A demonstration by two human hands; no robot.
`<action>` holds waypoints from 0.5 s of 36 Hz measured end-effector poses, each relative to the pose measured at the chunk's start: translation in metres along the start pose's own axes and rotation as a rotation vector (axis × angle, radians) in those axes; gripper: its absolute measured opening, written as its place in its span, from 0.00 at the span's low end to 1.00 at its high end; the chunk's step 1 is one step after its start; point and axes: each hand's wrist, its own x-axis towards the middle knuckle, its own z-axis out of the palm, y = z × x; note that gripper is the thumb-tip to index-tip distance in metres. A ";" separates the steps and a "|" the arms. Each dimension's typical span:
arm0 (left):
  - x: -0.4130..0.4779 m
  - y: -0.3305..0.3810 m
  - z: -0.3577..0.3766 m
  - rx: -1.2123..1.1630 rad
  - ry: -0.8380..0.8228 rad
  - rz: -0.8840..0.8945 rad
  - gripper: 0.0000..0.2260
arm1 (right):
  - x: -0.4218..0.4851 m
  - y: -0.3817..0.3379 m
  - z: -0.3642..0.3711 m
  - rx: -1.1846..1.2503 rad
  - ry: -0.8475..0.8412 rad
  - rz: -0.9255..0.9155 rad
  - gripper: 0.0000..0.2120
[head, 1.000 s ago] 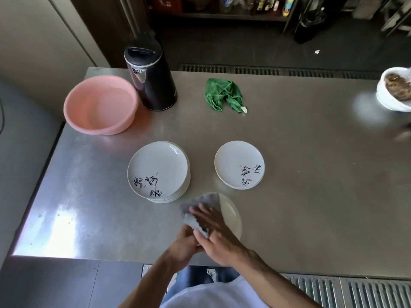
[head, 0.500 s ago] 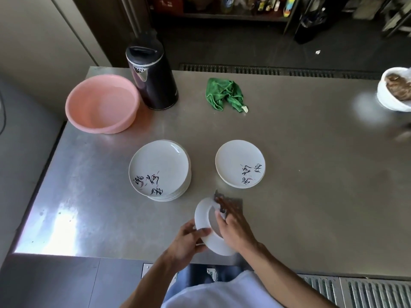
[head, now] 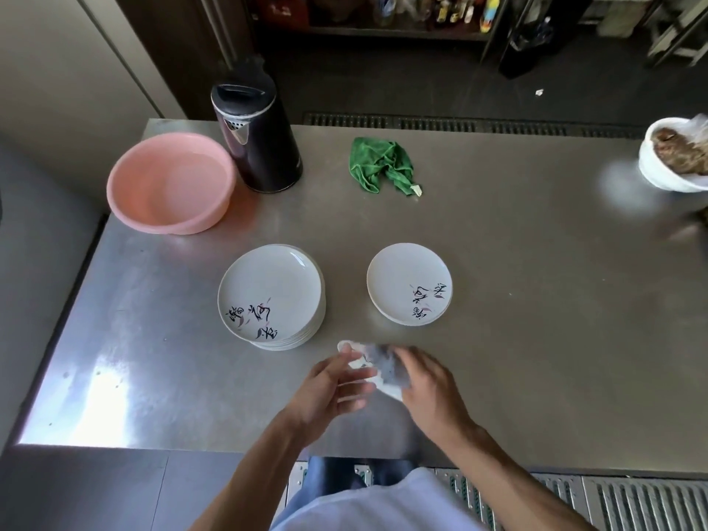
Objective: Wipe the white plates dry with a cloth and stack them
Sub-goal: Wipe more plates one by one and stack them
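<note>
A small white plate (head: 354, 360) is held tilted, nearly edge-on, just above the steel table's near edge; motion blur hides most of it. My left hand (head: 329, 389) holds the plate from the left with thumb and fingers. My right hand (head: 425, 392) presses a grey cloth (head: 383, 364) against the plate's right side. A stack of several white plates (head: 270, 297) with black brush lettering stands to the far left of my hands. A lower pile of the same plates (head: 409, 283) sits to the far right.
A pink basin (head: 170, 182) and a black thermos jug (head: 256, 136) stand at the back left of the steel table (head: 536, 339). A crumpled green cloth (head: 383, 166) lies at the back middle. A white bowl of brown food (head: 678, 155) is at the right edge.
The plate went from lying flat under the cloth to being turned up on edge between both hands. The cloth has moved over to its right face.
</note>
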 end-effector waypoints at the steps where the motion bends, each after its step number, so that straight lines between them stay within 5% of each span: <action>1: 0.001 0.000 0.001 0.073 0.059 0.041 0.14 | 0.004 0.002 -0.003 0.097 0.022 0.109 0.26; 4: 0.007 -0.004 0.004 0.263 0.255 0.146 0.14 | 0.014 0.013 -0.010 0.351 0.094 0.394 0.18; 7: 0.012 -0.005 0.005 0.357 0.257 0.163 0.12 | 0.023 0.023 -0.018 0.542 0.119 0.575 0.06; 12: 0.011 -0.006 0.009 0.323 0.118 0.184 0.10 | 0.035 0.031 -0.031 0.739 0.154 0.581 0.09; 18: 0.027 -0.003 0.022 0.277 0.246 0.239 0.08 | 0.034 0.045 -0.034 0.720 0.265 0.749 0.02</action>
